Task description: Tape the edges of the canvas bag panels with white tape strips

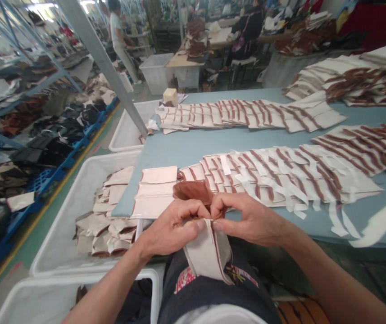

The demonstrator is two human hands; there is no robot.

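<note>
Close to my body, a cream and brown sewn fabric piece (202, 257) hangs over my lap, with a brown flap (193, 191) standing up behind my fingers. My left hand (175, 225) pinches its upper edge between thumb and bent forefinger. On the other side of the same seam, my right hand (247, 218) also grips the edge with thumb and finger. The fingertips nearly meet and hide the spot between them. Just beyond my left hand, a flat cream panel (155, 191) with dark seams lies at the table's corner.
Overlapping cream and brown pieces (280, 173) with white strips cover part of the blue table (169, 150). Another row (240, 113) lies behind. A white bin (88, 180) of pieces stands left, beside a metal post (106, 67). A person (120, 40) stands farther off.
</note>
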